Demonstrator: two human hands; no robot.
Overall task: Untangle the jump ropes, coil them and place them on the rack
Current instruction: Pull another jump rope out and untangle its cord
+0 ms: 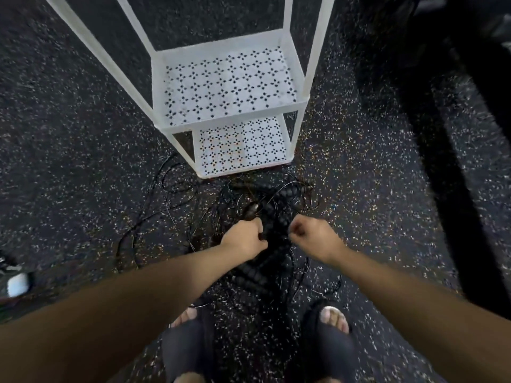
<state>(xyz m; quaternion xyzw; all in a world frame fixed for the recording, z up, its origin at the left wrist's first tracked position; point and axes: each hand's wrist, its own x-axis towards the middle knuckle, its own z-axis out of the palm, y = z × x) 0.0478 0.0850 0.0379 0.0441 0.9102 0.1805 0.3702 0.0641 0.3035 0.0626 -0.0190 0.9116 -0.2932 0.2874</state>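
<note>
A tangle of black jump ropes (272, 205) lies on the speckled floor just in front of the white rack (229, 87). Thin cords loop out to the left, and thick beaded strands run through the middle. My left hand (244, 237) is curled around black rope strands at the near side of the tangle. My right hand (311, 234) is closed in a fist beside it, pinching a thin cord. The two hands are a little apart, with beaded rope hanging between them. A dark handle (250, 210) shows just above my left hand.
The rack has two perforated white shelves and tall posts. A broad black bar (442, 161) crosses the floor on the right. My feet in dark sandals (190, 346) stand below the tangle. A white object (18, 284) lies at the left edge.
</note>
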